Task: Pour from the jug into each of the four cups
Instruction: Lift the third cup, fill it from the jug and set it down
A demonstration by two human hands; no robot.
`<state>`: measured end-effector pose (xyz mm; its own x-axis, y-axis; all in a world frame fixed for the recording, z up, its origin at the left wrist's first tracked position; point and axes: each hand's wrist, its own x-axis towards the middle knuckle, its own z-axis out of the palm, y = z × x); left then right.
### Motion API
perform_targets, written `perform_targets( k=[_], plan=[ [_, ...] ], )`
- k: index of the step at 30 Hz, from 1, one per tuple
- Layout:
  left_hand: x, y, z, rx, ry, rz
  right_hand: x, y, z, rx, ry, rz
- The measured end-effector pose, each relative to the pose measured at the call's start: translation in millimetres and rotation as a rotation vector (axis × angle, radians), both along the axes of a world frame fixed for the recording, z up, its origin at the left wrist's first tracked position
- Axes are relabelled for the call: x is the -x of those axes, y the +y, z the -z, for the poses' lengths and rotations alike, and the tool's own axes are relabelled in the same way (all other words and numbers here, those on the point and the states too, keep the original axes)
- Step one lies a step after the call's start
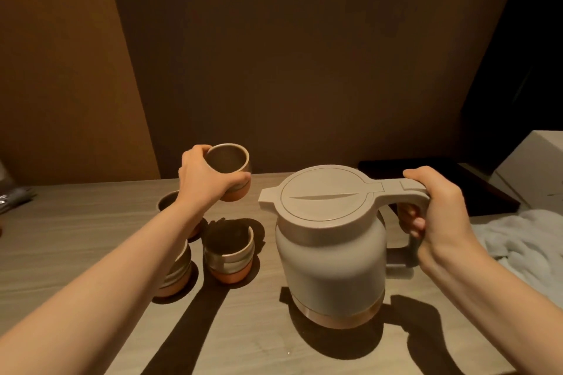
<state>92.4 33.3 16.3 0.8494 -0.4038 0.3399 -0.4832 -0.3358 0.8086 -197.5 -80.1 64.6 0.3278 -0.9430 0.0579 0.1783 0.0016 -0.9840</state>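
Observation:
A pale lidded jug (330,256) stands upright on the wooden table (76,237), spout pointing left. My right hand (438,210) is wrapped around its handle. My left hand (207,176) grips one ceramic cup (230,166) and holds it above the table at the back, tilted slightly toward me. A second cup (228,253) with a terracotta base stands just left of the jug. A third cup (178,275) sits half hidden under my left forearm. Behind the forearm only the rim of a fourth cup (167,199) shows.
A crumpled white cloth (524,250) lies to the right of the jug. A white box (536,173) and a dark tray (475,183) sit at the back right. Dark objects (15,198) lie at the far left edge. A brown wall rises behind the table.

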Motion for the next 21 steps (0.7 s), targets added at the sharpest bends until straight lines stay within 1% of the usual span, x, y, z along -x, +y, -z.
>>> perform_targets(
  k=[6,10,13,17,21],
  plan=[
    [33.9,24.8,-17.5,0.214,0.107,0.090,10.9,19.0,-5.6,0.023,-0.004,-0.001],
    [57.5,46.5,-18.6,0.286,0.143,0.123,19.3,31.7,-7.4,0.033,-0.020,-0.010],
    [71.5,64.9,-14.8,0.264,0.154,0.130,25.2,40.6,-6.5,0.041,-0.028,-0.024],
    [94.2,88.9,-5.9,0.212,0.091,0.148,31.6,50.0,0.9,0.038,-0.011,-0.023],
    [114.2,108.5,9.4,0.192,0.083,0.153,33.6,58.6,10.4,0.035,-0.010,-0.034]
  ],
)
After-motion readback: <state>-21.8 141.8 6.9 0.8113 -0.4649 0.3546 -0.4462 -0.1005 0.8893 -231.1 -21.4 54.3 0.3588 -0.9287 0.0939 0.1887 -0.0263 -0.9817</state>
